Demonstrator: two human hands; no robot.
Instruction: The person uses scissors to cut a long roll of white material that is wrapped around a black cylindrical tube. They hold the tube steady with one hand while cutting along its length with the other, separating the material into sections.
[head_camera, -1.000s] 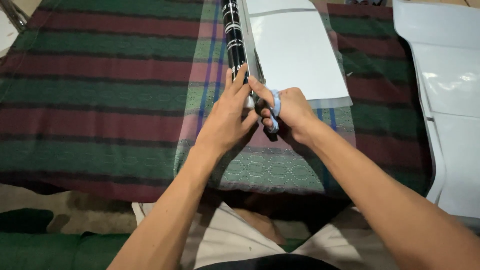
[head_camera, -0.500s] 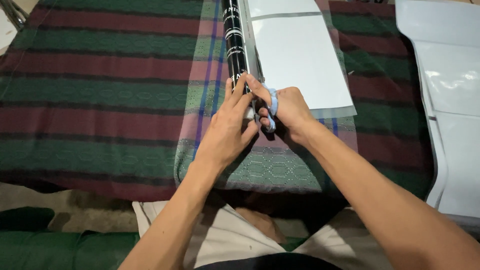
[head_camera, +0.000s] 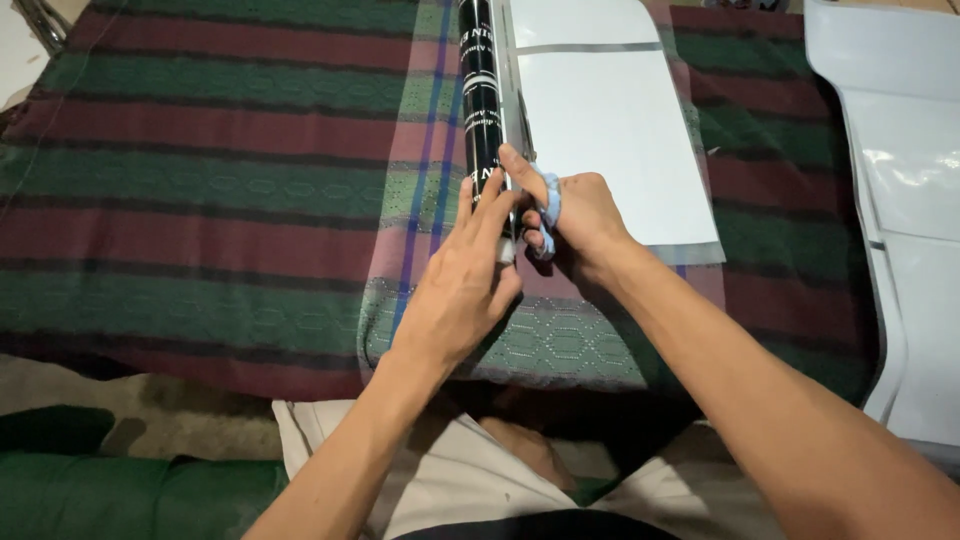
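My left hand (head_camera: 460, 285) presses flat on the black roll (head_camera: 482, 95). My right hand (head_camera: 575, 215) grips light-blue scissors (head_camera: 545, 210) beside the white sheet (head_camera: 610, 140). The sheet looks thin and floppy; I'd hold it near the roll.

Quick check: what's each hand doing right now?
Left hand: open, fingers pressed flat on the black tube.
Right hand: closed on light blue scissor handles beside the white sheet.
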